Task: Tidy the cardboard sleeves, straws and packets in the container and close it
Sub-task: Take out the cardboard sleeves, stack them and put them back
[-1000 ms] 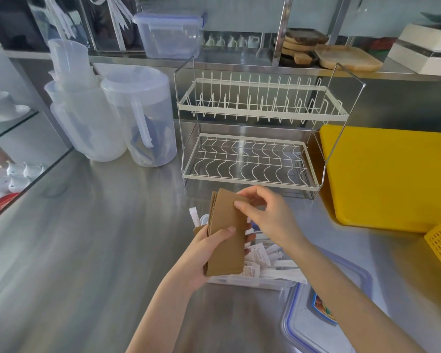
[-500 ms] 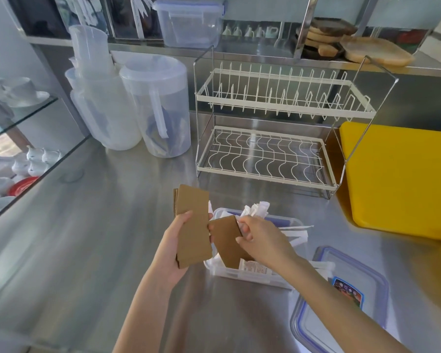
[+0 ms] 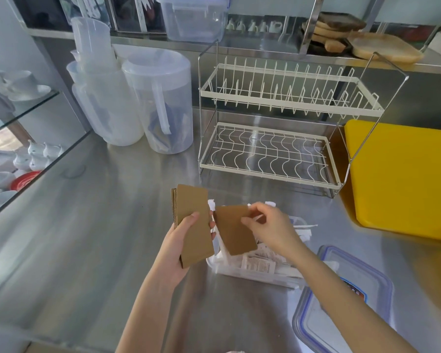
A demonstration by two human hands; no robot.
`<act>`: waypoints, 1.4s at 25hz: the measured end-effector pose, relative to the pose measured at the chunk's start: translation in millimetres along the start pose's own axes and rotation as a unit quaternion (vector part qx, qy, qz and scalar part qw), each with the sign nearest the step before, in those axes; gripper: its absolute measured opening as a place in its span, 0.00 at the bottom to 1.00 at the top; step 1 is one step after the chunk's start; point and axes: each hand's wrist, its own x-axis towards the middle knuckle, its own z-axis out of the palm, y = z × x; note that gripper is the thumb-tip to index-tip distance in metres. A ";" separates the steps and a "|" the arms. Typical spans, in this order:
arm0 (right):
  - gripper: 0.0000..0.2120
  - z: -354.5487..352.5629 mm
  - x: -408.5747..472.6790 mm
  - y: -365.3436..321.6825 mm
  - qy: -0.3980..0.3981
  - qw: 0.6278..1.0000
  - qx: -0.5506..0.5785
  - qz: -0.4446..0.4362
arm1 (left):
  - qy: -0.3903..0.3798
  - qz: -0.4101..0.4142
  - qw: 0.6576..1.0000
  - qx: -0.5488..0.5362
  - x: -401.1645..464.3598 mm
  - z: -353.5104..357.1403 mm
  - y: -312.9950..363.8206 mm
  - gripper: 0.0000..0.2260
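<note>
Left hand (image 3: 181,240) grips sleeve stack (image 3: 192,222) above counter (image 3: 87,238); right hand (image 3: 270,226) pinches single sleeve (image 3: 233,230) over open container (image 3: 252,273) near front edge. We square edges, add sleeve flush. Lid (image 3: 341,301) lies beside.

Steel counter (image 3: 92,238) carries container (image 3: 252,272), lid (image 3: 346,301), rack (image 3: 267,159), jugs (image 3: 161,103).

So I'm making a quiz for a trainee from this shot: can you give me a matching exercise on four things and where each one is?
Things:
1. stack of cardboard sleeves
2. single cardboard sleeve
3. blue-rimmed lid
4. packets

Places:
A. inside the clear container
B. flat on the steel counter, right of the container
C. in the left hand
D. pinched by the right hand

Pairs: 1-C, 2-D, 3-B, 4-A
</note>
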 end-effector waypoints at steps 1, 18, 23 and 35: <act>0.03 -6.9 -0.4 -0.5 0.007 0.999 0.043 0.005 | 0.009 0.004 1.000 0.005 0.5 1.2 -0.5 0.17; 0.04 -12.6 -16.4 -15.5 -0.012 0.969 0.247 0.008 | -0.087 -0.035 0.994 0.060 -5.6 39.3 -18.7 0.13; 0.22 -16.8 -17.1 -21.0 0.007 0.994 0.103 -0.035 | -0.094 -0.050 0.988 0.116 -6.1 39.2 -20.8 0.08; 0.05 -16.7 -18.8 -42.9 0.001 0.992 0.011 -0.122 | -0.144 -0.042 0.973 0.173 -11.4 55.0 -20.9 0.05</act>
